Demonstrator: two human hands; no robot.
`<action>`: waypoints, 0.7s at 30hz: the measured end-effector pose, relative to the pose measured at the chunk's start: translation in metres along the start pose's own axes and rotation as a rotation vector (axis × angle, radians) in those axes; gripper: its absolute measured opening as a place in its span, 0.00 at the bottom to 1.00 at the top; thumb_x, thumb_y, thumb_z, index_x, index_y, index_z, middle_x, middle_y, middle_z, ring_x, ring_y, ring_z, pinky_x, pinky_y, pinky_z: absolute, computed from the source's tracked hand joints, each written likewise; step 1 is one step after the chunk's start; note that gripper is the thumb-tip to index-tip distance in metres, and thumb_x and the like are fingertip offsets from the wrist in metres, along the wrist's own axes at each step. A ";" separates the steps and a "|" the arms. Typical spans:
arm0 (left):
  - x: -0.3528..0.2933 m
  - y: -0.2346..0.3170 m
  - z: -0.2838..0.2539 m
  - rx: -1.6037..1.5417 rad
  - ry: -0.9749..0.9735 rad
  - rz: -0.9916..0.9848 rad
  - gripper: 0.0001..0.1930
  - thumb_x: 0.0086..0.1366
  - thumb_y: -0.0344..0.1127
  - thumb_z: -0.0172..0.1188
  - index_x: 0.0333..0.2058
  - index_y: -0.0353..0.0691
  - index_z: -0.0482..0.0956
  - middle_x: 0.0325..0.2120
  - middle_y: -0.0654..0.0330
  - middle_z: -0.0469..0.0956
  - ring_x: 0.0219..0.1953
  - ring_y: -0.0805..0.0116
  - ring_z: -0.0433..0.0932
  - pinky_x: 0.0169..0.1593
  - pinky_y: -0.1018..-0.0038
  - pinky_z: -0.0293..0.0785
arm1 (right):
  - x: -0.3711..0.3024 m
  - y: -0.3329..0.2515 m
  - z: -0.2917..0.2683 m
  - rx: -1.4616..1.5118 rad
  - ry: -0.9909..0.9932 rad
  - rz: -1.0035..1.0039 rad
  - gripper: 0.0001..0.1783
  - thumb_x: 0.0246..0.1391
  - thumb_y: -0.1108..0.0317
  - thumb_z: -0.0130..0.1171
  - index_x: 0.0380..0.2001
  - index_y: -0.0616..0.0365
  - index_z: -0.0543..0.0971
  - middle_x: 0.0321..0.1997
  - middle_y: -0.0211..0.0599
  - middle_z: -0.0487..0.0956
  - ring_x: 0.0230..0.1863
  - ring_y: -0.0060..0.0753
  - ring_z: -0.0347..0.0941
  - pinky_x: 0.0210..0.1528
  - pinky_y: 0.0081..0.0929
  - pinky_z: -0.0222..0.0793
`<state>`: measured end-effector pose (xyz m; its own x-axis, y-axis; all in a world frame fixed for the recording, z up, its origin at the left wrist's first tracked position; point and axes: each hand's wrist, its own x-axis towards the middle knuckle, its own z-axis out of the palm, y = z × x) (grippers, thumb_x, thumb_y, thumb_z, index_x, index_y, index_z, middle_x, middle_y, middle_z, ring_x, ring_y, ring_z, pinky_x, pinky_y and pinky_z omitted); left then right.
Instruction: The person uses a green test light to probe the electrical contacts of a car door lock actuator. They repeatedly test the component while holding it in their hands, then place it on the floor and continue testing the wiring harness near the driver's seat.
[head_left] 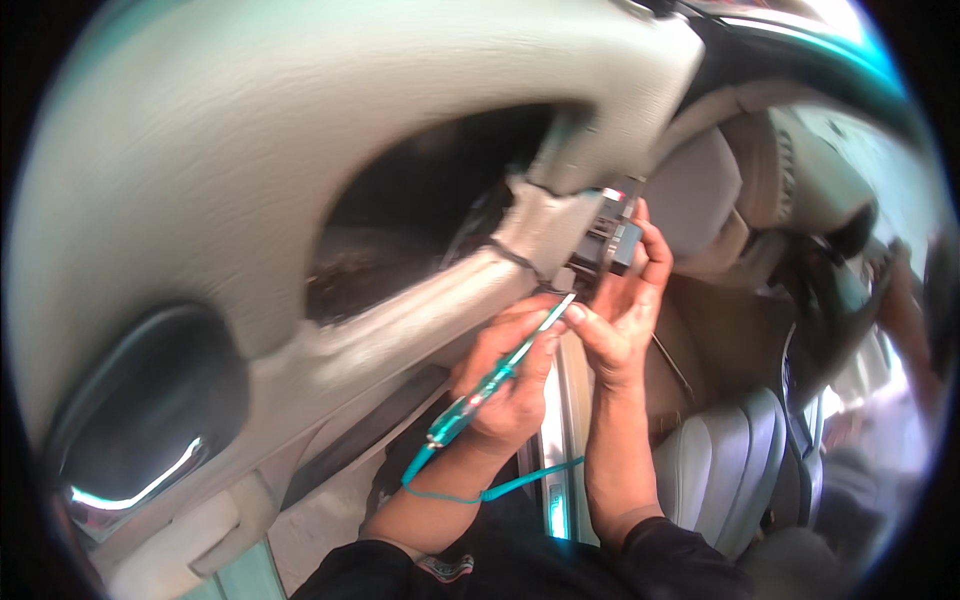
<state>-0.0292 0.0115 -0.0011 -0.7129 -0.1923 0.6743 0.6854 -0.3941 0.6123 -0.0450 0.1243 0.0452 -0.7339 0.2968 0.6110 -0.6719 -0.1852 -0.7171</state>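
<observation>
My left hand (508,392) is closed around a teal, see-through pen-like circuit tester (460,415). Its metal tip points up and right, between my two hands, and a coiled teal cord (530,480) trails from its lower end across my forearm. My right hand (632,325) is wrapped around a dark module with connector sockets (612,240), beside the edge of a beige panel. The right thumb comes close to the tester's tip; whether they touch I cannot tell.
The beige car trim panel (230,170) fills the left, with a dark recess (400,220) and a black rounded piece (160,390). A pale seat (715,470) stands at lower right. At the far right edge, another person's arm (905,310) is blurred.
</observation>
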 end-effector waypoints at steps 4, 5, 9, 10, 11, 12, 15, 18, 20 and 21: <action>-0.004 -0.009 -0.001 -0.068 0.020 0.006 0.11 0.72 0.23 0.55 0.51 0.30 0.72 0.42 0.39 0.82 0.46 0.53 0.83 0.51 0.58 0.81 | 0.005 0.008 -0.009 -0.126 -0.067 -0.078 0.57 0.32 0.67 0.82 0.67 0.43 0.62 0.81 0.43 0.40 0.78 0.46 0.48 0.75 0.47 0.54; -0.002 -0.008 0.001 -0.051 0.008 0.010 0.10 0.73 0.24 0.55 0.50 0.29 0.72 0.41 0.39 0.82 0.45 0.54 0.83 0.53 0.56 0.80 | 0.007 0.011 -0.019 -0.183 -0.119 -0.152 0.57 0.31 0.65 0.82 0.67 0.43 0.62 0.80 0.45 0.40 0.78 0.47 0.47 0.75 0.47 0.52; -0.003 -0.010 0.004 -0.033 0.097 -0.069 0.10 0.73 0.27 0.54 0.47 0.23 0.73 0.38 0.40 0.81 0.40 0.54 0.82 0.50 0.60 0.82 | 0.005 0.000 -0.018 -0.236 -0.135 -0.254 0.58 0.29 0.62 0.80 0.68 0.44 0.62 0.80 0.52 0.42 0.81 0.51 0.39 0.78 0.44 0.42; -0.001 -0.010 0.003 0.015 0.094 -0.064 0.11 0.74 0.28 0.54 0.46 0.22 0.73 0.38 0.39 0.81 0.39 0.53 0.82 0.49 0.60 0.82 | 0.004 -0.008 -0.015 -0.290 -0.109 -0.234 0.58 0.28 0.61 0.80 0.68 0.45 0.62 0.79 0.54 0.42 0.81 0.52 0.36 0.79 0.44 0.39; 0.000 -0.006 0.004 0.065 0.090 -0.055 0.11 0.74 0.29 0.53 0.44 0.21 0.74 0.38 0.38 0.81 0.39 0.53 0.82 0.48 0.61 0.83 | 0.004 0.001 -0.019 -0.316 -0.081 -0.214 0.58 0.28 0.61 0.79 0.67 0.46 0.63 0.79 0.56 0.43 0.82 0.53 0.33 0.79 0.44 0.36; 0.001 -0.006 0.008 0.067 0.143 -0.072 0.12 0.74 0.30 0.53 0.44 0.21 0.74 0.36 0.39 0.80 0.38 0.52 0.83 0.46 0.62 0.84 | 0.005 0.012 -0.021 -0.340 -0.058 -0.193 0.58 0.28 0.60 0.79 0.67 0.46 0.63 0.78 0.58 0.45 0.82 0.53 0.30 0.79 0.45 0.34; 0.002 -0.008 0.001 0.070 0.102 -0.068 0.13 0.73 0.30 0.53 0.44 0.20 0.74 0.35 0.40 0.80 0.38 0.51 0.83 0.45 0.63 0.84 | -0.001 0.021 -0.023 -0.370 -0.021 -0.193 0.57 0.26 0.60 0.79 0.66 0.47 0.64 0.76 0.56 0.52 0.83 0.56 0.25 0.79 0.49 0.31; 0.001 -0.007 -0.001 0.074 0.086 -0.074 0.16 0.74 0.36 0.58 0.44 0.23 0.76 0.37 0.45 0.82 0.39 0.60 0.82 0.46 0.71 0.79 | -0.002 0.026 -0.023 -0.393 -0.012 -0.201 0.55 0.25 0.63 0.78 0.64 0.46 0.65 0.71 0.46 0.60 0.82 0.60 0.25 0.79 0.52 0.33; 0.002 -0.007 0.000 0.078 0.107 -0.095 0.16 0.75 0.37 0.57 0.44 0.23 0.76 0.37 0.45 0.82 0.40 0.60 0.82 0.46 0.71 0.79 | -0.001 0.026 -0.022 -0.395 -0.011 -0.187 0.55 0.25 0.64 0.79 0.63 0.44 0.65 0.70 0.44 0.62 0.82 0.61 0.26 0.78 0.53 0.34; 0.003 -0.007 0.001 0.078 0.122 -0.102 0.16 0.75 0.37 0.57 0.44 0.23 0.76 0.38 0.45 0.82 0.40 0.60 0.82 0.47 0.70 0.79 | 0.000 0.025 -0.021 -0.392 0.002 -0.180 0.55 0.25 0.64 0.79 0.64 0.44 0.65 0.71 0.45 0.61 0.82 0.61 0.26 0.78 0.53 0.34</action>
<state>-0.0356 0.0145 -0.0025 -0.7889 -0.2642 0.5548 0.6145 -0.3471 0.7085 -0.0598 0.1392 0.0200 -0.6079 0.2936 0.7378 -0.7005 0.2392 -0.6724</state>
